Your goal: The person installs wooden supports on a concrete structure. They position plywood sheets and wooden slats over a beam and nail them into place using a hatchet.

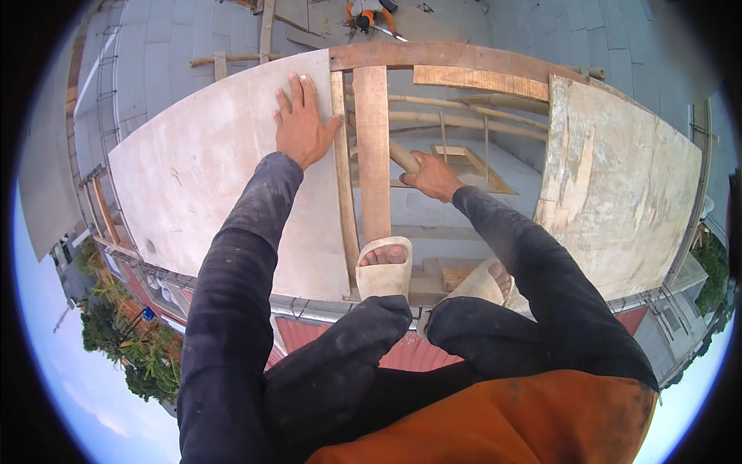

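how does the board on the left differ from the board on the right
The left board is mostly smooth and evenly pale; the right board is streaked with patchy marks. The left hand lies on the left board, while no hand touches the right board. Both are pale panels.

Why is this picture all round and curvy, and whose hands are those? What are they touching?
There is no robot here: these are a person's own bare hands. The person wears a wide fisheye camera on their head, looking down, which makes straight edges bend. The left hand lies spread on a big pale panel. The right hand grips a round tan pole; part of it is hidden, so I can't tell exactly what it is. Another pale panel is on the right, and a wooden plank crosses the gap between the two. Lower down are the person's light sandals. Near the top edge, another person wears orange.
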Action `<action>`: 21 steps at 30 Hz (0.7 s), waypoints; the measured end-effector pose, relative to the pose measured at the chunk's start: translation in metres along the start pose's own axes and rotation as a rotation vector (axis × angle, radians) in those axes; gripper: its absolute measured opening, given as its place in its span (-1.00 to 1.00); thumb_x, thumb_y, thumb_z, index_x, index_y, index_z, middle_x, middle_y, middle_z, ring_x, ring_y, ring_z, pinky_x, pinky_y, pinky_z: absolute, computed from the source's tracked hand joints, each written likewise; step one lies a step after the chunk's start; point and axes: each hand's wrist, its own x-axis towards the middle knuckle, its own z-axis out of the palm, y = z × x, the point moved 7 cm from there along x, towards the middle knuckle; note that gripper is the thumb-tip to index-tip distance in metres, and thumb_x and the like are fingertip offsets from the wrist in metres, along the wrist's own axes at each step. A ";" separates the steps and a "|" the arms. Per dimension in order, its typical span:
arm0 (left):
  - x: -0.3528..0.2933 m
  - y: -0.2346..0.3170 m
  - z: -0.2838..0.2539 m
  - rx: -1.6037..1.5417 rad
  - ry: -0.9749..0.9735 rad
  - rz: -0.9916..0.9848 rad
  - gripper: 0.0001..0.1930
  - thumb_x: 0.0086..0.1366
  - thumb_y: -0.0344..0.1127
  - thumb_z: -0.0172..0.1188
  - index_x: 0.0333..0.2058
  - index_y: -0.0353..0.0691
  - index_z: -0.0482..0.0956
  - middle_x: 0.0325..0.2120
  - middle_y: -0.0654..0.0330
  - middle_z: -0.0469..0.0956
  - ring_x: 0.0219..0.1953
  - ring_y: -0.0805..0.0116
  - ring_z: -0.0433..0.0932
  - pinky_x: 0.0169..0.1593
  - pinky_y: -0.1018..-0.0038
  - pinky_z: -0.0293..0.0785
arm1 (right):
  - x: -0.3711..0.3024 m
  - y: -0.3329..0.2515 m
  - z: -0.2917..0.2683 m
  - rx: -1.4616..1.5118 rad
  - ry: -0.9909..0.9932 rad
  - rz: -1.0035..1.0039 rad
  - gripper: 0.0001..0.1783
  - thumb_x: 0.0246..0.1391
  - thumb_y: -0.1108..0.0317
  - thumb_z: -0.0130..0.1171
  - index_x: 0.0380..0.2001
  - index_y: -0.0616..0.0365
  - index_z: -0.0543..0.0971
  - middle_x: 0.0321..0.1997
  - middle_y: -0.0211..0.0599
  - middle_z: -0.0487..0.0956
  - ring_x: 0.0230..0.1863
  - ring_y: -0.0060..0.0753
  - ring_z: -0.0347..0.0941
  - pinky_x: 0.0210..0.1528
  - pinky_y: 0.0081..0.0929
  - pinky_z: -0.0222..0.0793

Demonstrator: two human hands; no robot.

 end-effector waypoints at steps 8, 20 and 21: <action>0.000 -0.007 0.005 0.033 -0.022 0.018 0.08 0.35 0.21 0.22 0.51 -0.36 -0.17 0.54 -0.25 -0.25 0.49 -0.59 -0.19 0.39 -0.37 0.10 | 0.009 -0.002 0.005 0.037 -0.004 0.002 -0.50 -0.02 0.11 0.29 -0.05 0.18 0.61 -0.17 0.09 0.68 -0.08 0.12 0.61 0.02 -0.08 0.49; 0.000 -0.001 0.002 0.006 -0.008 0.012 0.09 0.32 0.21 0.24 0.51 -0.35 -0.16 0.54 -0.24 -0.23 0.49 -0.59 -0.17 0.39 -0.37 0.10 | 0.009 0.013 0.016 0.035 -0.004 0.054 -0.44 -0.01 0.06 0.32 0.01 0.17 0.59 -0.12 0.08 0.69 -0.04 0.13 0.61 0.06 -0.08 0.49; -0.001 0.001 0.003 0.010 -0.014 0.010 0.11 0.30 0.22 0.24 0.51 -0.35 -0.16 0.54 -0.24 -0.24 0.49 -0.58 -0.18 0.39 -0.36 0.10 | 0.009 0.018 0.016 -0.006 -0.038 0.081 -0.42 -0.01 0.06 0.33 0.02 0.18 0.58 -0.12 0.09 0.69 -0.04 0.14 0.61 0.06 -0.08 0.49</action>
